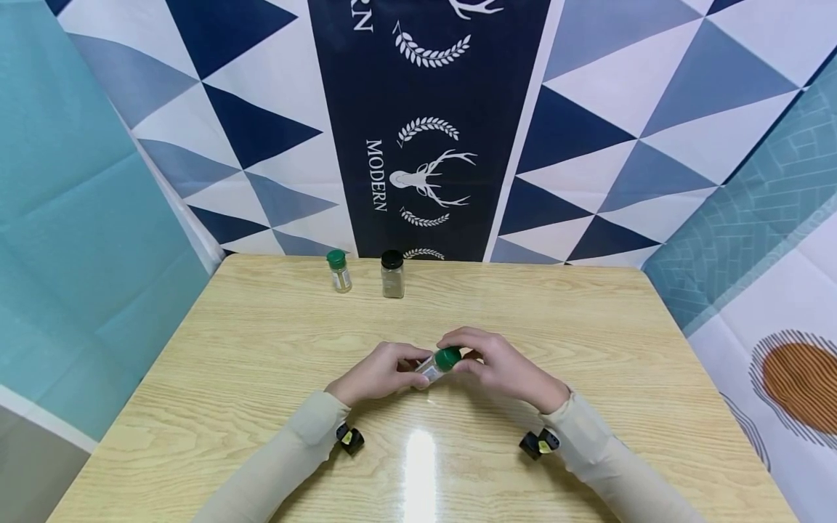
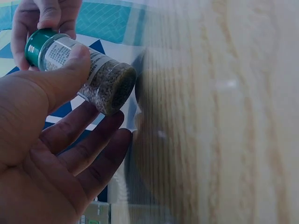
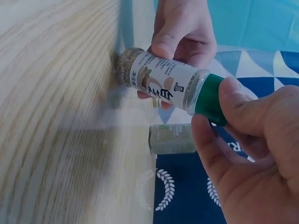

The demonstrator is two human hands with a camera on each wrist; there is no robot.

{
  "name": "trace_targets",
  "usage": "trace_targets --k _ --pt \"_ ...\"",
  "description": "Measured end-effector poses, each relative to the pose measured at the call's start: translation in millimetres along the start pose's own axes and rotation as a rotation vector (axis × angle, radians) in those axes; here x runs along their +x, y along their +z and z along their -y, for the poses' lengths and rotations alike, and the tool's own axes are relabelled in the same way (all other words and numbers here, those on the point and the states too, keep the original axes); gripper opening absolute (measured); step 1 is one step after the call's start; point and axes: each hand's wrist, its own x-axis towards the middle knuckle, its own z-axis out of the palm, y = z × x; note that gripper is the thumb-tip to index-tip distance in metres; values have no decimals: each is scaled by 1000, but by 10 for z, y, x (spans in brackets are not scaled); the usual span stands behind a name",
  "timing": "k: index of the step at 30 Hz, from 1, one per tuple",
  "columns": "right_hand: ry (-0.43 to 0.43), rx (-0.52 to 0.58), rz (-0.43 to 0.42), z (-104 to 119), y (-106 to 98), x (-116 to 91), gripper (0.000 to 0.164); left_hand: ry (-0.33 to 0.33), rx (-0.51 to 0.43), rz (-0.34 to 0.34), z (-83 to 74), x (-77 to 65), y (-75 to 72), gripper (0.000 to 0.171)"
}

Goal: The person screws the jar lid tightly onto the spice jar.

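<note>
A clear spice jar (image 1: 431, 369) with a green cap (image 1: 448, 358) and a white label is held tilted above the table, between both hands. My left hand (image 1: 386, 370) grips its body, thumb over the label (image 2: 58, 53) and fingers beneath. On the other end, my right hand (image 1: 500, 363) pinches the green cap between thumb and fingers. Pale brown grains or seeds (image 3: 125, 65) show through the jar's bottom end in the right wrist view. Whether the cap is loose I cannot tell.
Near the back edge of the wooden table (image 1: 556, 312) stand a smaller-looking green-capped jar (image 1: 340, 272) and a square black-capped jar (image 1: 392, 276). A patterned cloth (image 1: 261, 131) hangs behind the table. Each wrist carries a small black camera.
</note>
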Motion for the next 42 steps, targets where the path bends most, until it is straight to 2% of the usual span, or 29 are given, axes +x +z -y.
trace_targets --k 8,19,23,35,38,42 --pt "11 75 -38 -6 62 6 39 4 6 -9 -4 -3 9 45" --pt "38 175 -115 -55 237 -10 44 46 -12 -49 61 -32 43 42" --pt "32 194 -136 -57 280 -6 43 39 -15 -55 70 -42 44 42" --pt "49 210 -143 -56 326 -10 37 56 -30 -69 107 -62 38 25" --pt "52 225 -134 -79 363 -20 36 47 -26 -76 112 -77 29 30" --pt "78 246 -111 -118 428 -32 36 -7 -53 -105 111 -106 5 43"
